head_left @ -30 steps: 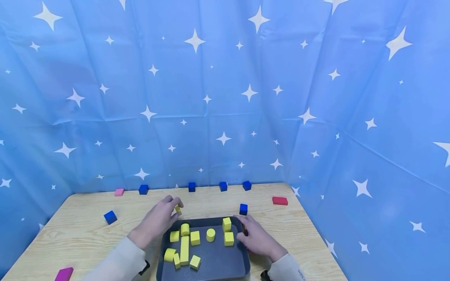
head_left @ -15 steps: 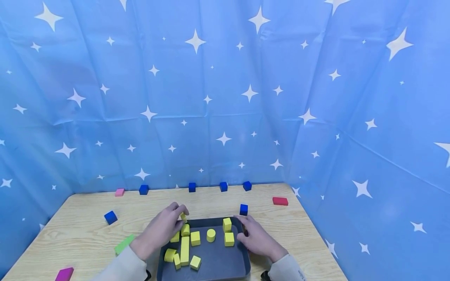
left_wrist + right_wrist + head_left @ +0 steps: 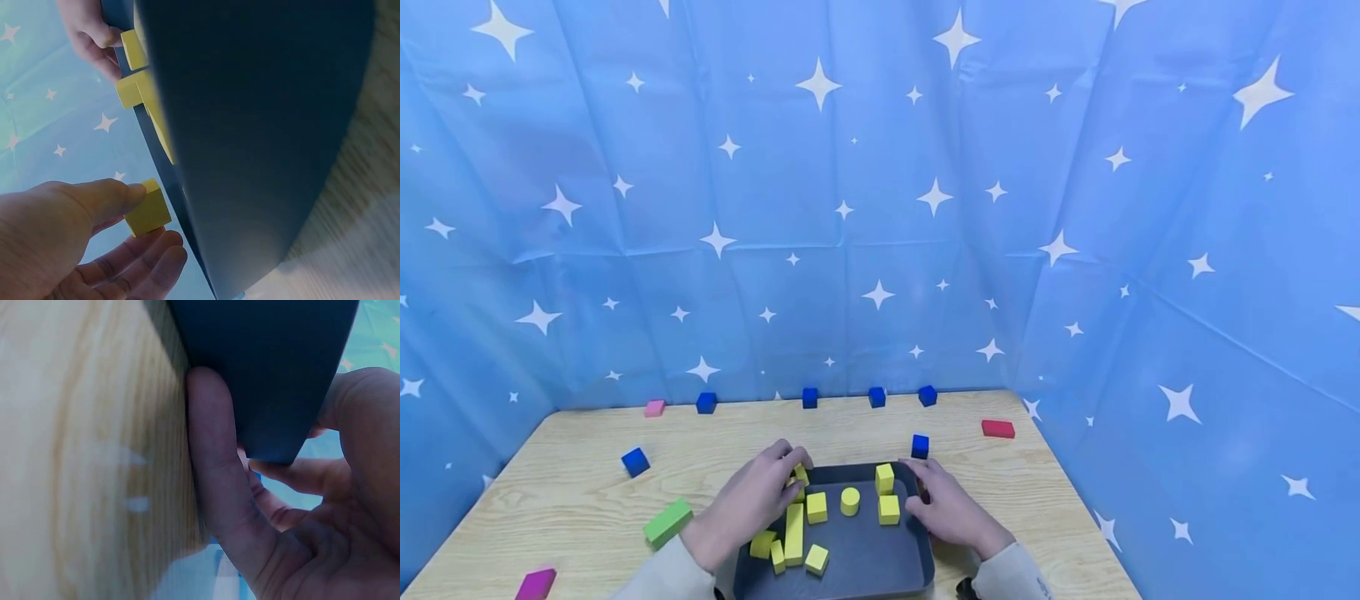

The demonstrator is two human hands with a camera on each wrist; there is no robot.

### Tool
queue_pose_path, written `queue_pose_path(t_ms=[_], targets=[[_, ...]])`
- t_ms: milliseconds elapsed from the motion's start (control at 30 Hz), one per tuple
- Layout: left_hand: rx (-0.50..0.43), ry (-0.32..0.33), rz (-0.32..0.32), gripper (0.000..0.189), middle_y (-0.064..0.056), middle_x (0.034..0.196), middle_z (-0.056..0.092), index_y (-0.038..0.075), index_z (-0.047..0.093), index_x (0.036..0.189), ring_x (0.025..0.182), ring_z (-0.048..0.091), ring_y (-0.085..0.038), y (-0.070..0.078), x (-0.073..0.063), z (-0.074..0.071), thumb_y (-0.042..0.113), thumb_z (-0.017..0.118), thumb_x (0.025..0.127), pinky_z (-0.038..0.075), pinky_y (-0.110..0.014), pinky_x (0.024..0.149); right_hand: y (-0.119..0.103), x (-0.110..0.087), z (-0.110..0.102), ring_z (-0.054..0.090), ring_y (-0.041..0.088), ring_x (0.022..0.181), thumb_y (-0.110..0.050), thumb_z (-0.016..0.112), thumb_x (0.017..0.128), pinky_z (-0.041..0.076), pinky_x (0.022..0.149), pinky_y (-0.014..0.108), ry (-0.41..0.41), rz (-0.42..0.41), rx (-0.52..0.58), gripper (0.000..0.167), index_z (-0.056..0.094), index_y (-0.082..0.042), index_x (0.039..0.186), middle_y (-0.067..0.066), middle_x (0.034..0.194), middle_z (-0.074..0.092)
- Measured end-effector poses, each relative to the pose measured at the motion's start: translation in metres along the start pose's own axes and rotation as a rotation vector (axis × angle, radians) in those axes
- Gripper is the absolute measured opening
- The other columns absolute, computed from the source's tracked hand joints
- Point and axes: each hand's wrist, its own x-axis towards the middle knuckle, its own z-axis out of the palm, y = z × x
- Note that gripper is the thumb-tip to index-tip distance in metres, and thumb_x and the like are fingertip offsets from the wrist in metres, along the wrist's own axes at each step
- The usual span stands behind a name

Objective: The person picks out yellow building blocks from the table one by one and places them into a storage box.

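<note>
My left hand [image 3: 741, 508] pinches a small yellow block [image 3: 148, 214] between thumb and fingers, over the back left part of a dark grey tray [image 3: 857, 567]. That hand hides some of the yellow pieces there. On the tray's right side, my right hand [image 3: 951, 510] grips the wall near the back corner. In the right wrist view one finger [image 3: 212, 419] lies against the tray's outer wall, close to the table. Inside the tray are a long yellow bar [image 3: 793, 535], a yellow cylinder [image 3: 849, 502], a yellow cube [image 3: 816, 507] and several other yellow blocks.
Blue cubes [image 3: 809, 397] stand along the table's back edge, and another blue cube [image 3: 920, 446] sits just behind the tray. A red block [image 3: 997, 429] lies at the right. Leftward are a green block [image 3: 667, 523], a magenta block [image 3: 537, 584] and a pink block [image 3: 655, 408].
My left hand has moved right and nearer with the yellow block, from behind the tray's back left corner to over the tray. The green block has come into view beside the sleeve. My right hand stays put.
</note>
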Motion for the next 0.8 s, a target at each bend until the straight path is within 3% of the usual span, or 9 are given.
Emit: queue_pose_path(t_ms=[400,633,800], targets=[[0.003,-0.03,0.041,0.021,0.001,0.103,0.07,0.017,0.08,0.119,0.076,0.051,-0.001,0.014,-0.004,0.004,0.008,0.089,0.103,0.05,-0.02,0.063,-0.001,-0.001,0.001,0.064,0.032,0.133,-0.02,0.07,0.11,0.057,0.124,0.071,0.003,-0.012,-0.008,0.066,0.053,-0.009,0.174,0.021,0.165,0.058],[0.022,-0.029,0.063,0.022,0.002,0.104,0.069,0.018,0.081,0.118,0.078,0.057,0.0,0.023,-0.007,0.005,0.009,0.091,0.102,0.054,-0.019,0.064,-0.002,-0.001,0.001,0.063,0.033,0.134,-0.019,0.07,0.11,0.055,0.125,0.072,0.006,-0.005,-0.006,0.066,0.053,-0.009,0.174,0.021,0.165,0.058],[0.022,-0.042,0.083,0.023,0.001,0.106,0.069,0.018,0.081,0.12,0.076,0.052,0.001,0.029,-0.009,0.006,0.01,0.092,0.102,0.052,-0.018,0.062,-0.002,-0.001,0.001,0.064,0.032,0.134,-0.02,0.069,0.11,0.054,0.126,0.072,0.008,-0.004,-0.013,0.067,0.053,-0.01,0.174,0.021,0.165,0.058]])
